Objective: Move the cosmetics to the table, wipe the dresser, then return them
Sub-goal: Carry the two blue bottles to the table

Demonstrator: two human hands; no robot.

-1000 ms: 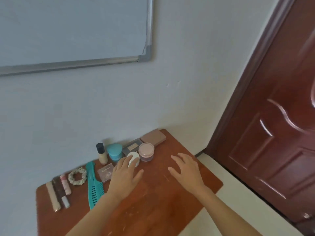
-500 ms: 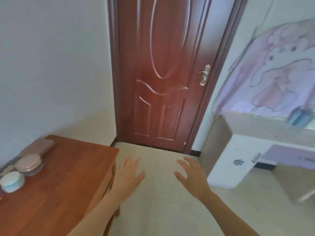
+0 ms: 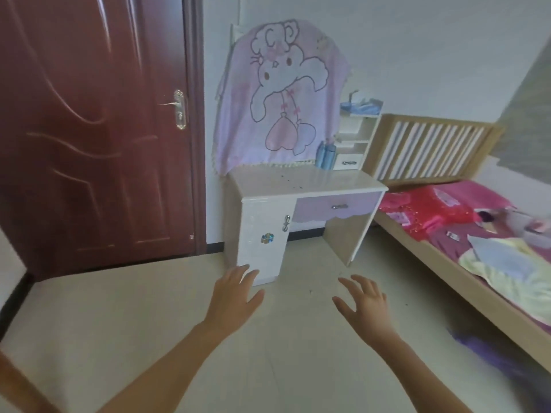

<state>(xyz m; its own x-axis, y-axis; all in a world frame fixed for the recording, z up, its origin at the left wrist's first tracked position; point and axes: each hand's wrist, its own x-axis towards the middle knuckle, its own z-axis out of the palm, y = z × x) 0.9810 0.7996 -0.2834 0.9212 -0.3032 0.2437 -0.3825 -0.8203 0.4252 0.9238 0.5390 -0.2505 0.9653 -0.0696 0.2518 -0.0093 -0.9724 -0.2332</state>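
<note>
Your left hand (image 3: 232,296) and right hand (image 3: 365,304) are both out in front of you above the pale floor (image 3: 149,323), palms down, fingers spread and relaxed, with nothing in either one. They are well apart from each other and touch nothing. Ahead of you stands the dresser (image 3: 304,186), white with a lilac drawer (image 3: 337,207) on the right and a small cabinet door (image 3: 262,234) on the left; your left fingertips overlap the foot of that cabinet in the view, but you cannot tell that they reach it. The dresser top is mostly bare and glossy, with a scatter of small dark specks near the middle. At its back right corner stands a blue bottle (image 3: 325,155), just beside a small white shelf unit (image 3: 354,135) that carries blue cloth on top. A lilac cloth (image 3: 280,96) with a cartoon figure hangs upright behind the top, covering whatever is there. No cosmetics show anywhere in the view, so you cannot tell where they lie. To the left of the dresser is a dark red door (image 3: 98,126), shut, with a metal handle (image 3: 177,110). To the right, just beside the dresser, is a wooden bed (image 3: 432,150) with pink and purple bedding.
</note>
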